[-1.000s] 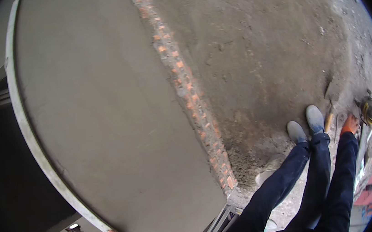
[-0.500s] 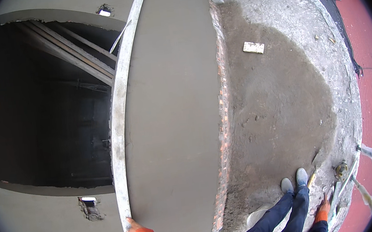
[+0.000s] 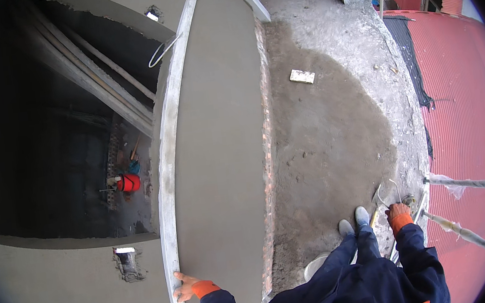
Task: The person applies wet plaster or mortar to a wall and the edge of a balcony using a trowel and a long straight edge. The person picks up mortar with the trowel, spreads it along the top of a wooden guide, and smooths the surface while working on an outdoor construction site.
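Note:
A long whitish straight board [image 3: 168,208] lies along the edge of a grey plastered surface [image 3: 219,154], beside the dark opening. My left hand [image 3: 186,286] grips its near end, thumb and fingers apart across the board's edge. At the board's far end, a bent metal rod clip [image 3: 169,46] sticks out over the opening. My right hand [image 3: 398,215] is closed around a similar U-shaped metal rod [image 3: 397,189], its two prongs pointing away from me. The part inside my fist is hidden.
Rough brickwork [image 3: 267,166] edges the plaster beside the damp floor [image 3: 330,129]. A pale brick [image 3: 302,76] lies there, and a pale bucket [image 3: 314,266] stands by my legs. Poles [image 3: 467,184] cross at right above red corrugated roofing [image 3: 456,85]. A red bucket [image 3: 129,182] shows below the opening.
My right hand has come up from low beside my legs, with the bent rod now showing. My left hand stays on the board. The view has shifted, bringing the red bucket into sight.

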A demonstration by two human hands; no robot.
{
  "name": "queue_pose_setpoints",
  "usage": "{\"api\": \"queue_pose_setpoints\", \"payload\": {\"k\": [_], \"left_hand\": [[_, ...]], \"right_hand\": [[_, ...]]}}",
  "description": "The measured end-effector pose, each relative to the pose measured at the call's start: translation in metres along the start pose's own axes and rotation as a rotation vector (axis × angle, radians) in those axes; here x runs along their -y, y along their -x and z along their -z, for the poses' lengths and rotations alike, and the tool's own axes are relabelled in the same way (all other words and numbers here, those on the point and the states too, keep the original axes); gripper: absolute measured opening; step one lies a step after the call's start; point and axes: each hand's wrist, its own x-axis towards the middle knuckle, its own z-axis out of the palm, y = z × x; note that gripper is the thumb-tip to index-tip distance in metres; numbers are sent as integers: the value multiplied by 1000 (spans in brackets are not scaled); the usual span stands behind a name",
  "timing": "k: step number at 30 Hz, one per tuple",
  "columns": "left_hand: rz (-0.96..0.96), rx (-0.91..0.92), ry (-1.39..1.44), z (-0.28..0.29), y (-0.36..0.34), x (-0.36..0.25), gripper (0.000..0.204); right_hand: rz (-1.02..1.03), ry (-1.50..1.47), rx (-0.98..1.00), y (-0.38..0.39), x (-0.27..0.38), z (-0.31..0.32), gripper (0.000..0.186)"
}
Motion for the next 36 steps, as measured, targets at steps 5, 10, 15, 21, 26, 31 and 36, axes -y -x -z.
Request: {"api": "queue_pose_setpoints", "payload": {"k": [5, 10, 15, 21, 26, 31, 36], "left_hand": [[-110, -122, 37, -18, -15, 10, 118], [-214, -200, 206, -32, -9, 19, 112], [-246, -168, 248, -11, 6, 11, 110], [-228, -167, 244, -4, -1, 9, 110], [-211, -180, 246, -3, -1, 2, 109], [-216, -179, 246, -4, 0, -3, 108], [-141, -110, 264, -4, -3, 2, 106]], "right_hand": [[321, -143, -77, -12, 56, 21, 38], [950, -643, 269, 54, 151, 100, 33], [1021, -688, 481, 122, 305, 154, 31], [1233, -648, 728, 203, 420, 239, 35], [1351, -259, 599, 223, 492, 274, 37], [1365, -202, 517, 199, 525, 319, 34], [1280, -85, 736, 210, 582, 398, 35]]}}
